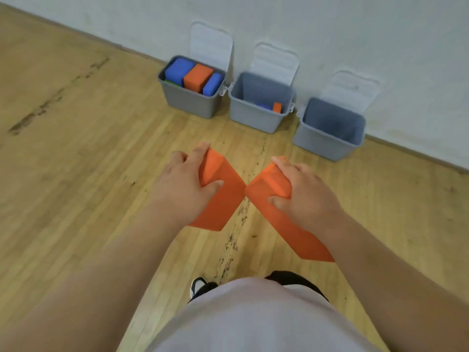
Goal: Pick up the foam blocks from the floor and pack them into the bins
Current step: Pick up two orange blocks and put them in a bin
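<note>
My left hand [182,181] grips an orange foam block [223,196] from above, held in the air over the floor. My right hand [302,196] grips a second orange foam block [269,196] the same way; the two blocks' inner corners nearly touch. Ahead, three grey bins stand against the wall. The left bin [189,101] is filled to the top with blue and orange blocks. The middle bin [253,118] holds a small orange piece and something blue at its bottom. The right bin [327,143] shows no blocks inside.
Each bin has a clear lid [212,43] tipped back against the white wall [355,34]. The wooden floor [76,148] has dark scuff marks. My shoe [199,288] and grey shorts show at the bottom.
</note>
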The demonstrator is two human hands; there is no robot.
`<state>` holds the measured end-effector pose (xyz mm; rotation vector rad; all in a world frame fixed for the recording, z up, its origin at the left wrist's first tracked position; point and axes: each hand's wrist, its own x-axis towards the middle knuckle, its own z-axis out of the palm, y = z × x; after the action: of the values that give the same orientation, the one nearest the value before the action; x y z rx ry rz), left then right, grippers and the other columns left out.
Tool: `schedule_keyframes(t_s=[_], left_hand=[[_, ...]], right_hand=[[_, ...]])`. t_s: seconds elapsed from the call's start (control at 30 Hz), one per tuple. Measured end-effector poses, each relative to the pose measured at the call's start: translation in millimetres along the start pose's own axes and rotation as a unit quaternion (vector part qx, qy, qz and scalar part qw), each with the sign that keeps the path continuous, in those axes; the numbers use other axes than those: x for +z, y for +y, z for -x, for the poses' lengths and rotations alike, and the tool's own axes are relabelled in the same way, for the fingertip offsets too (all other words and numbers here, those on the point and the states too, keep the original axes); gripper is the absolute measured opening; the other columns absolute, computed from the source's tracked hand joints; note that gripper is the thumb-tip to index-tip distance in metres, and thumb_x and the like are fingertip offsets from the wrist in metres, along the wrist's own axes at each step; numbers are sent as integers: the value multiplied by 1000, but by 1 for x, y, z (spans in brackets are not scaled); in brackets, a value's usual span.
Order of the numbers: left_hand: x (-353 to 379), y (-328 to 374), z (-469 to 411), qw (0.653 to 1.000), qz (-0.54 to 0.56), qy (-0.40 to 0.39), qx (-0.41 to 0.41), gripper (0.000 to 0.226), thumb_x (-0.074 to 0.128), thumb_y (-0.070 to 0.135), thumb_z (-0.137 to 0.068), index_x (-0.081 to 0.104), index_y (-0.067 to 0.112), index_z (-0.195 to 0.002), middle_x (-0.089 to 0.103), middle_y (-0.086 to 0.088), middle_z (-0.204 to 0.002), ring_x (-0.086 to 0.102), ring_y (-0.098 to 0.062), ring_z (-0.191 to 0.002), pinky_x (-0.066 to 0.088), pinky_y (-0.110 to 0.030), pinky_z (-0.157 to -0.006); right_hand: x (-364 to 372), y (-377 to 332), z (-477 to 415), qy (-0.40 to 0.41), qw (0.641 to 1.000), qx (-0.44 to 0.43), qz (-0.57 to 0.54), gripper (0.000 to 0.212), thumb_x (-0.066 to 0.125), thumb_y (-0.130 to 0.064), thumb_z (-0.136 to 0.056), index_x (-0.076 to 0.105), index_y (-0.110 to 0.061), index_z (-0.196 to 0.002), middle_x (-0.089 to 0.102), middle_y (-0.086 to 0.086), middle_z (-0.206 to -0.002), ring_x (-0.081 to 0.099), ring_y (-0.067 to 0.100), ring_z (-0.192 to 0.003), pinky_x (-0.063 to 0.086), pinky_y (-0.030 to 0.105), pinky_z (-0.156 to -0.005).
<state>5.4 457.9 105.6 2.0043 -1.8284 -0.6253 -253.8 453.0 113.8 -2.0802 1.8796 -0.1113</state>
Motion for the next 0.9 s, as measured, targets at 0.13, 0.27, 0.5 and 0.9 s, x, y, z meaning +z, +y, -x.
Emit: schedule_keyframes(t_s=[0.13, 0.27, 0.5, 0.9], left_hand=[[-18, -15, -53, 1000, 18, -1, 12, 85, 65, 63, -86, 17, 51, -155, 42, 1, -130, 54, -27, -119, 47, -44, -97], [-28, -23, -96, 1000, 29, -3, 0, 83, 64, 61, -88, 15, 52, -155, 41, 1, -132, 52, -27, -120, 47, -44, -96], [-35, -21, -193, 1000, 2, -5, -3, 81, 60, 60, -91, 11, 51, -155, 40, -3, -133, 52, -28, -120, 48, -48, -99], [-3, 45, -447, 998, -52, 0, -43, 81, 59, 65, -89, 10, 55, -153, 42, -1, -134, 52, -27, -120, 49, -49, -99]], right_hand=[[-11, -17, -48, 21, 1000, 9, 0, 90, 72, -52, -86, 16, -49, -156, 46, -3, -142, 51, 21, -124, 45, 41, -100], [-16, -28, -97, 24, 1000, 8, -6, 89, 71, -51, -86, 18, -48, -157, 45, -4, -146, 48, 21, -129, 44, 43, -104], [-21, -18, -208, 54, 997, 30, -47, 86, 72, -50, -88, 20, -47, -157, 43, -1, -143, 52, 24, -124, 43, 40, -96], [-52, 68, -487, -2, 992, -1, -123, 88, 70, -43, -86, 18, -44, -158, 37, 4, -151, 46, 30, -132, 42, 45, -104]])
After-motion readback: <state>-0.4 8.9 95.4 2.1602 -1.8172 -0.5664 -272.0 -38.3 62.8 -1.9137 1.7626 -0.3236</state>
